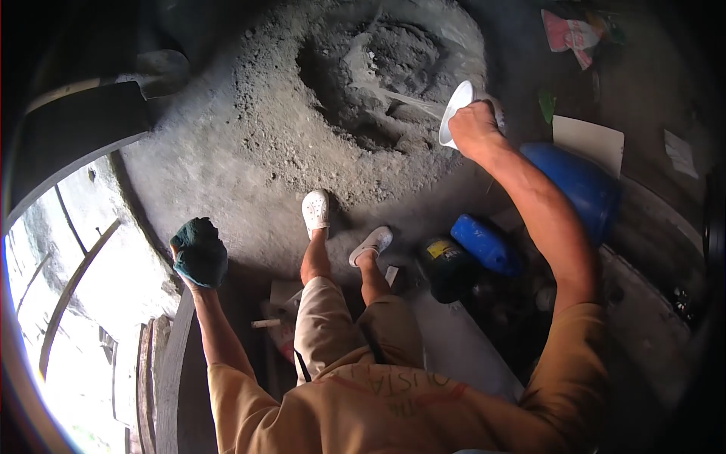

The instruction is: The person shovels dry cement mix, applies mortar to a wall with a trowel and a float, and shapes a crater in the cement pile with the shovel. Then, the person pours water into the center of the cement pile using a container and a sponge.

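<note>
My right hand (476, 129) grips a white plastic tub (458, 113) by its side, tilted to the left. A thin stream of water (412, 101) runs from the tub into a hollow in a ring-shaped heap of grey cement mix (280, 113) on the floor. The middle of the heap looks dark and wet. Out to the left, my left hand (180, 253) is closed around a bunched dark green cloth (203, 253), which hides most of the fingers.
A shovel (162, 72) lies at the upper left. Right of my feet are a blue plastic jug (485, 244), a dark container (448, 268) and a large blue drum (575, 185). A red and white bag (571, 36) lies at the upper right. Bright light enters at left.
</note>
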Motion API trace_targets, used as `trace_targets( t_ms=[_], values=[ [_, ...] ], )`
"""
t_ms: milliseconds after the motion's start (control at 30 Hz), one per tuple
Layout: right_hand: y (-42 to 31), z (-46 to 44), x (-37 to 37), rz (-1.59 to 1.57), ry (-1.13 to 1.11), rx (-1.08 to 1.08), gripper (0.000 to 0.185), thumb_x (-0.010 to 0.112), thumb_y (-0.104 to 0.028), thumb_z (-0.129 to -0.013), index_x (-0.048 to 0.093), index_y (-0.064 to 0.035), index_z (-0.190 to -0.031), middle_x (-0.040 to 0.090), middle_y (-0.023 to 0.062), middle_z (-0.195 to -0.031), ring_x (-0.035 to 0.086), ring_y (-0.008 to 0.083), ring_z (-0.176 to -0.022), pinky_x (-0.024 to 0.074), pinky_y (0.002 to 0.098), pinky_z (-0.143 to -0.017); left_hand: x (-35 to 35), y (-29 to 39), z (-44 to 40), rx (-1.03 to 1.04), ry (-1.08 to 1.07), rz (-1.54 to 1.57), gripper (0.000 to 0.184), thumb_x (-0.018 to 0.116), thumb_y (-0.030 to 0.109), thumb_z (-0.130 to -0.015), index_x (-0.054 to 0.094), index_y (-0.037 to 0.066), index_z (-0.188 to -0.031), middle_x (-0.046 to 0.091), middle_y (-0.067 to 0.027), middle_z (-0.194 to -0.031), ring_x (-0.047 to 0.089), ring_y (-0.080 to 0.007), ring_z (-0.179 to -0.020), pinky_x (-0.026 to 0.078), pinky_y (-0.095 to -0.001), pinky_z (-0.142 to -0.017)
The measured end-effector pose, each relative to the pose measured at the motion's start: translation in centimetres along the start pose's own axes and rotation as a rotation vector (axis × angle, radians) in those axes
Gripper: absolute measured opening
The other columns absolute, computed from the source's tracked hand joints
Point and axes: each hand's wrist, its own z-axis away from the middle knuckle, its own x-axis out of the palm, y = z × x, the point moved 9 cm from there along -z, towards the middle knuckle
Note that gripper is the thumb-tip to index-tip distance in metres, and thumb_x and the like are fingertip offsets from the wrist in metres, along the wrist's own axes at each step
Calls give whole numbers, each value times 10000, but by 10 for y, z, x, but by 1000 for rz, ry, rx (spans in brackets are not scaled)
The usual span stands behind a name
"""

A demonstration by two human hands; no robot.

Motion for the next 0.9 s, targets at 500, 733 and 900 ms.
trace_targets(
  t_ms=[500, 733, 900],
  values=[
    [0, 218, 214, -1266, 432, 595, 213, 651, -273, -846, 667, -75, -924, 608, 128, -959, 592, 329, -934, 482, 428, -805, 148, -89, -28, -57, -232, -141, 741, 281, 637, -914, 458, 32, -1304, 514, -133, -1300, 513, -286, -1131, 358, -435, -1041],
    [-147, 452, 430, -1402, 283, 1154, 202, 656, -225, -828, 645, -69, -957, 611, 162, -924, 594, 372, -892, 484, 442, -761, 248, -292, -36, -653, -412, -176, 964, 241, 805, -808, 259, 116, -1482, 337, -86, -1499, 309, -291, -1370, 119, -523, -1122],
    [-328, 629, 507, -1588, 144, 1473, 340, 626, -312, -875, 623, -19, -1047, 608, 215, -1032, 586, 346, -990, 453, 442, -868, 332, -356, 6, -275, -745, -1070, 673, 460, 576, -864, 444, 142, -1378, 490, -74, -1356, 412, -265, -1271, 262, -461, -1058]
  ],
)
